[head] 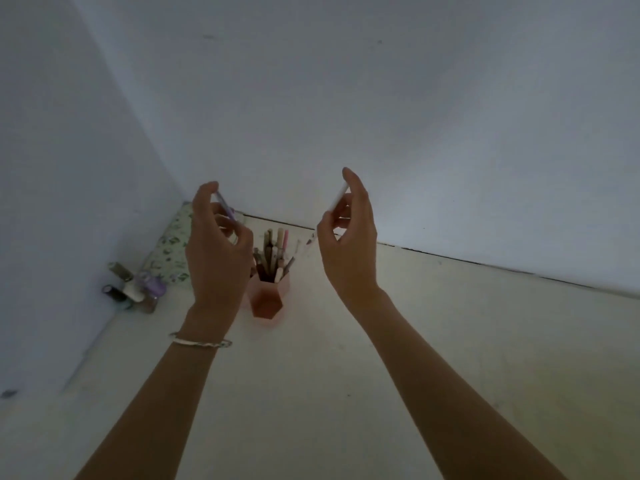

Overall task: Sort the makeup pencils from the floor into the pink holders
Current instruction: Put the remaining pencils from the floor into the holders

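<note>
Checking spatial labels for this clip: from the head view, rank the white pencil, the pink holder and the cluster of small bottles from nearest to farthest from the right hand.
1. White pencil: pinched in the right hand itself.
2. Pink holder: on the floor, down and left of that hand, between both hands.
3. Small bottles: far left, by the wall.

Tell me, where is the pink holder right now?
In the head view, the pink holder stands on the floor near the corner, between the raised left hand and right hand, right of the small bottles.

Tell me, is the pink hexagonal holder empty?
Not empty: the pink hexagonal holder stands upright on the floor, with many pencils sticking out.
</note>
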The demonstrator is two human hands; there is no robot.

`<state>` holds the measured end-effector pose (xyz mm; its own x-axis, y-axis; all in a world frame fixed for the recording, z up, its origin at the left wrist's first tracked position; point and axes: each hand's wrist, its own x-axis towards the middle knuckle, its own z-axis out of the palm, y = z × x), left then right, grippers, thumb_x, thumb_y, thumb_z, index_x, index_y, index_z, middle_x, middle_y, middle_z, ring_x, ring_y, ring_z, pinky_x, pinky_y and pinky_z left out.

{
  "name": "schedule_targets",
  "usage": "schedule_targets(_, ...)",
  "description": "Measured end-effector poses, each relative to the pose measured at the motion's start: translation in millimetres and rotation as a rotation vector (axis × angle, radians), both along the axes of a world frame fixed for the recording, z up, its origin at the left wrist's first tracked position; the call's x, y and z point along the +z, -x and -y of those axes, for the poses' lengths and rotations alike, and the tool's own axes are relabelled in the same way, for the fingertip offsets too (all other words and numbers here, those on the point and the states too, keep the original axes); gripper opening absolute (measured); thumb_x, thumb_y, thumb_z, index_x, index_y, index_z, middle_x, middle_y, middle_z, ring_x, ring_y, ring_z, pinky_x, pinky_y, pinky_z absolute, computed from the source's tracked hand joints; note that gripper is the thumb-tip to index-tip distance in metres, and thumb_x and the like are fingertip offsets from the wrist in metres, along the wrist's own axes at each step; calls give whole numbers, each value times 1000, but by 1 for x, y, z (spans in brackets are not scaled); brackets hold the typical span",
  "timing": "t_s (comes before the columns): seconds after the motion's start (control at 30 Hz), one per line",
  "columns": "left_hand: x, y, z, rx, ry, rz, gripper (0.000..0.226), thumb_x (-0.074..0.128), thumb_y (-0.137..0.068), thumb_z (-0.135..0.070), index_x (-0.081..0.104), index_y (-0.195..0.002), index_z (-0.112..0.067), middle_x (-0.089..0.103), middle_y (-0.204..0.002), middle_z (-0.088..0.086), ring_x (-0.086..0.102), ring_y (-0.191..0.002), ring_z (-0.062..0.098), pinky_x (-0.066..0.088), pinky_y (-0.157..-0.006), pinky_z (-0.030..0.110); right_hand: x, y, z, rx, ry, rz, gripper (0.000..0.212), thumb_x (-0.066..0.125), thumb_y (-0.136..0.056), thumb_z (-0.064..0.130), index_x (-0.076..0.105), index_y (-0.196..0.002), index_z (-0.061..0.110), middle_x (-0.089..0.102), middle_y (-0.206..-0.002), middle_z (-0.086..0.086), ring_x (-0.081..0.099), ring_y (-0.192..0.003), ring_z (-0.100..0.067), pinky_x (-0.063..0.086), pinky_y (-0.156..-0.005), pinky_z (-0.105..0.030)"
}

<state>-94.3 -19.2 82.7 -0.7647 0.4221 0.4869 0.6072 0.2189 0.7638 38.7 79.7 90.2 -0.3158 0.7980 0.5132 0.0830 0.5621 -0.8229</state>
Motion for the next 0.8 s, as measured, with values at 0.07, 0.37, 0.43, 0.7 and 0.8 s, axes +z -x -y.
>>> schedule_targets(0.07, -8, 1, 2, -29, 91, 5, 55, 58, -86, -5, 39, -132, -29, 61, -93, -6, 61, -77, 7, 47, -67, 18, -3, 3, 4, 16, 4, 9, 60, 52, -91, -2, 35, -144, 21, 49, -91, -1, 54, -78, -15, 54, -74, -25)
schedule_targets(0.37, -23, 10, 14, 75, 377, -303, 26, 51, -91, -21, 71, -103, -11, 66, -112, 8, 56, -114, 32, 40, -97, 44, -16, 10, 12, 38, 20, 18, 58, 52, -93, 0, 35, -142, 27, 49, -91, 4, 52, -80, -5, 48, -77, -12)
schedule_targets(0.43, -20, 12, 14, 56, 376, -326, 25, 50, -91, -20, 71, -102, -11, 66, -111, 7, 56, -113, 32, 40, -95, 45, -17, 13, 14, 43, 14, 9, 58, 51, -93, -1, 35, -142, 27, 49, -90, 4, 52, -80, -6, 48, -77, -12)
schedule_targets(0.7, -13, 6, 15, 61, 245, -160, 26, 48, -89, -16, 67, -106, -12, 68, -107, 6, 57, -109, 29, 38, -95, 41, -26, 23, 16, 47, 16, 61, 53, 51, -96, 4, 35, -142, 26, 50, -93, 2, 53, -81, -3, 47, -78, -11)
schedule_targets(0.8, -14, 4, 17, 49, 223, -130, 24, 49, -88, -14, 67, -105, -13, 68, -105, 4, 57, -107, 27, 38, -95, 39, -36, 30, 23, 58, 42, 152, 40, 48, -98, 6, 44, -136, 19, 53, -100, 0, 53, -81, -3, 49, -77, -16)
